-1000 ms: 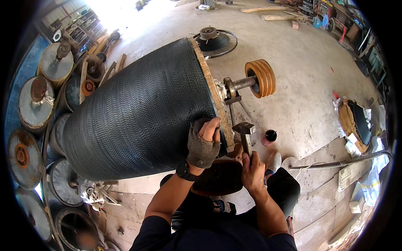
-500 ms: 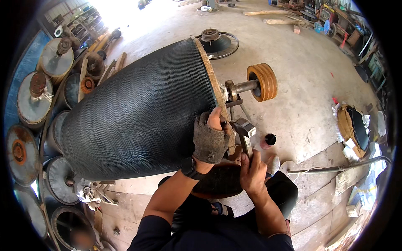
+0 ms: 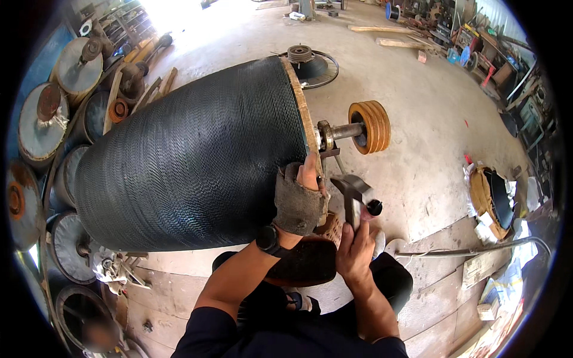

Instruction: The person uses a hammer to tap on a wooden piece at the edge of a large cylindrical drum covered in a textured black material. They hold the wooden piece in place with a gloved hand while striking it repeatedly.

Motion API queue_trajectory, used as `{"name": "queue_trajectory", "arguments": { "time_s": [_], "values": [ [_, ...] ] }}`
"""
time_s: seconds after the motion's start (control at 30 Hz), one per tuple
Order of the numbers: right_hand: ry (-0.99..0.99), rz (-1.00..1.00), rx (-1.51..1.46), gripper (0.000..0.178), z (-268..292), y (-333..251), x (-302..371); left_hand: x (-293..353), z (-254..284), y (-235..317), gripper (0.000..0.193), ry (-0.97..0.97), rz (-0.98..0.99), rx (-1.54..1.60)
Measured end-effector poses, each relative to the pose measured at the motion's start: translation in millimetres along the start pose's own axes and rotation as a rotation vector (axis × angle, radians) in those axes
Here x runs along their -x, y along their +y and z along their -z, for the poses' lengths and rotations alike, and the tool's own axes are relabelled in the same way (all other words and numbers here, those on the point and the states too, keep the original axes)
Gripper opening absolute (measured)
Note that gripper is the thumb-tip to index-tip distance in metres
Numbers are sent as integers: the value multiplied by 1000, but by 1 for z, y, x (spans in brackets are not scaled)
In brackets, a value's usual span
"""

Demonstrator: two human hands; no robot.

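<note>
We see the black ribbed, tapered drum (image 3: 191, 155) filling the centre left of the frame. At its pale rim (image 3: 296, 98), near mid-frame, the half-gloved left hand (image 3: 298, 203) is curled; we cannot tell whether it grips anything. The right hand (image 3: 356, 253) is wrapped round a hammer (image 3: 353, 186). With the steel head so near, we judge that a glancing blow could bruise the left fingers. We can read no brand, label or writing.

You are in a workshop. This is shown by the concrete floor (image 3: 430, 101), the drums (image 3: 37, 138) with metal ends at your left, the shelves (image 3: 122, 27) further back, the crowded equipment (image 3: 500, 86) at far right, and the hammer (image 3: 353, 186) in your right hand (image 3: 356, 252).
</note>
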State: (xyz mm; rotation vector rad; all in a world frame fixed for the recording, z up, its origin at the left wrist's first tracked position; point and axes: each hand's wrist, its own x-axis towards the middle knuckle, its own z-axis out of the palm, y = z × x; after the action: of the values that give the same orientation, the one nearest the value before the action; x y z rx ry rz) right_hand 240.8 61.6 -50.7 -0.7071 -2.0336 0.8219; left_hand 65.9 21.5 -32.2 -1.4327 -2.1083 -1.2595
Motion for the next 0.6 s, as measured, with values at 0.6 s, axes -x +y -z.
{"name": "queue_trajectory", "arguments": {
  "time_s": [0.6],
  "values": [
    [-1,-180,-271,18,-11,5,13,181,15,8,25,-672,-53,-256]
  ]
}}
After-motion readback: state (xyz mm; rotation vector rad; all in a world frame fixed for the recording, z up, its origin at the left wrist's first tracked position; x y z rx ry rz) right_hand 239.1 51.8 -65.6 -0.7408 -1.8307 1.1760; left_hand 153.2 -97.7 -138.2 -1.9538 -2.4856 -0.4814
